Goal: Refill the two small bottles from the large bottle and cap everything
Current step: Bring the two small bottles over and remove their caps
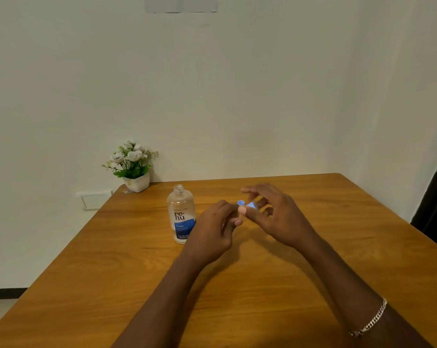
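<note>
Left hand [217, 222]: held above the tabletop [112, 272] at mid-field, fingers curled, thumb tip pressed against the small bottle [251, 205]. A pinch is read here.

Right hand [280, 217]: met fingertip to fingertip with the left. Forefinger is stretched over the top and the other fingers are curled round the small bottle from the far side. Grip is shared between both hands.

Small bottle: carried clear of the tabletop, between the two hands and mostly hidden by fingers. Only a pale blue patch of its body and a round blue top [240, 202] are seen. The top is pointed up and to the left. Whether that top is a cap or an open neck cannot be told.

Bracelet [370, 320]: a silver chain, worn on the right wrist near the bottom edge.

Large bottle [181, 214]: stood upright on the tabletop just left of the left hand, partly overlapped by it at the lower right. Neck is uncapped, threads bare. Body is clear, with a white and blue label.

Flower pot [136, 167]: white, with white blooms and green leaves, set on the far left corner of the tabletop, against the wall [237, 96].

Socket plate [94, 199]: white, fixed to the wall below tabletop level, left of the pot.
</note>
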